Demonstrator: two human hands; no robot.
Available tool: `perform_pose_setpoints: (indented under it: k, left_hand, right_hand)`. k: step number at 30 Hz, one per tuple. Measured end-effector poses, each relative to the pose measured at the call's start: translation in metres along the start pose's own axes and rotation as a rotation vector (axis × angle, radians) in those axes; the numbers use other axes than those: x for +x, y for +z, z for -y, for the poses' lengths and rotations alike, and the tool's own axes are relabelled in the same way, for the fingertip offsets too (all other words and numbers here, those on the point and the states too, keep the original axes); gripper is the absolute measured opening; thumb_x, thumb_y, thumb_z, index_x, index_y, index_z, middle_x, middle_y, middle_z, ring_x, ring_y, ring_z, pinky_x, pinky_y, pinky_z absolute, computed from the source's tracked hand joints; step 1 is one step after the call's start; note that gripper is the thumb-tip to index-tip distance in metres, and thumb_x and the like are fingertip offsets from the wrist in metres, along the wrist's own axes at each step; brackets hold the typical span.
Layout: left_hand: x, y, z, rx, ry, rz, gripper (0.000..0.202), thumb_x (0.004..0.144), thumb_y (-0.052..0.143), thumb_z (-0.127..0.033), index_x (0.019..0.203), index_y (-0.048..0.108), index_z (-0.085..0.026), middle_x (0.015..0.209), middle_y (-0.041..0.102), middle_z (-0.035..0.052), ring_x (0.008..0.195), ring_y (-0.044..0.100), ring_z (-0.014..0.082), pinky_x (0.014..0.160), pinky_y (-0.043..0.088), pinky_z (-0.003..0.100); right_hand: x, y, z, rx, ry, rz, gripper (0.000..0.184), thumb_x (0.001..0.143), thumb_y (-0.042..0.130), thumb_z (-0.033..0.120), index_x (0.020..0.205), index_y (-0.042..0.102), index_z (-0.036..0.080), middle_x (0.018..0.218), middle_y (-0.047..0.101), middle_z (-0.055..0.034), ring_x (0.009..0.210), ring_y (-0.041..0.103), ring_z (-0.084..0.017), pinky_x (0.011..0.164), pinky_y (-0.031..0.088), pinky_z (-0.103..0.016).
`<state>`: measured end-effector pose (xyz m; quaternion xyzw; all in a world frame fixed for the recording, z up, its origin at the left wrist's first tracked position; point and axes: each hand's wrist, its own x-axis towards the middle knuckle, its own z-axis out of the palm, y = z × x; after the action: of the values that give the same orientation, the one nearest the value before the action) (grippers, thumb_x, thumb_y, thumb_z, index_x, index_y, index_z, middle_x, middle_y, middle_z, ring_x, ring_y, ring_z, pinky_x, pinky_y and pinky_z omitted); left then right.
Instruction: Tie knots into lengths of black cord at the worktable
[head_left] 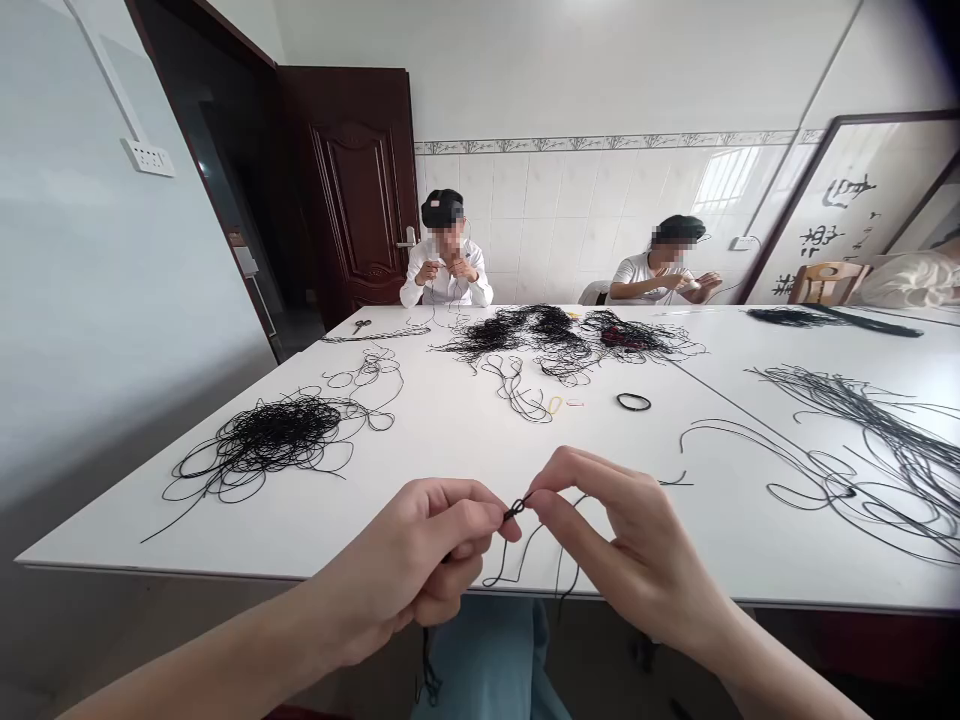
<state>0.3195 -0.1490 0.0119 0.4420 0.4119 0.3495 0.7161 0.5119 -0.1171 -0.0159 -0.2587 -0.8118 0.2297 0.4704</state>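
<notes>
My left hand (427, 560) and my right hand (622, 540) meet just above the near edge of the white table (450, 430). Both pinch a thin black cord (517, 508) that shows a small knot between the fingertips. Loose strands of the cord hang down from the knot toward my lap. The left hand's fingers curl into a fist around the cord. The thumb and forefinger of the right hand grip the knot's other side, its remaining fingers bent.
A tangled heap of black cord (270, 435) lies at the left. More heaps (555, 335) lie mid-table, loose strands (877, 440) at the right. A black ring (634, 402) and scissors (361, 325) rest on the table. Two people (446, 265) sit opposite handling cord.
</notes>
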Motion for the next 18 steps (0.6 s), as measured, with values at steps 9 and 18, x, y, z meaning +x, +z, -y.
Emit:
perform_pose_setpoints:
  k: [9, 18]
  left_hand:
    - [-0.005, 0.001, 0.001, 0.016, 0.02, 0.002, 0.017, 0.089, 0.057, -0.023, 0.074, 0.064, -0.018, 0.047, 0.03, -0.0111, 0.038, 0.011, 0.0023, 0.033, 0.012, 0.013]
    - [-0.004, 0.003, 0.004, 0.128, 0.125, -0.042, 0.019, 0.089, 0.059, -0.031, 0.074, 0.061, -0.02, 0.04, 0.03, -0.0124, 0.036, 0.012, 0.0029, 0.034, 0.015, 0.014]
  right_hand:
    - [-0.004, -0.002, 0.001, -0.022, -0.034, 0.022, 0.016, 0.093, 0.052, 0.011, 0.083, 0.058, 0.021, 0.073, 0.059, 0.0033, 0.064, 0.052, -0.008, 0.054, 0.04, -0.021]
    - [-0.008, 0.009, 0.004, -0.299, -0.411, -0.341, 0.02, 0.083, 0.056, 0.001, 0.097, 0.055, 0.015, 0.082, 0.053, -0.0043, 0.076, 0.052, -0.014, 0.062, 0.046, -0.028]
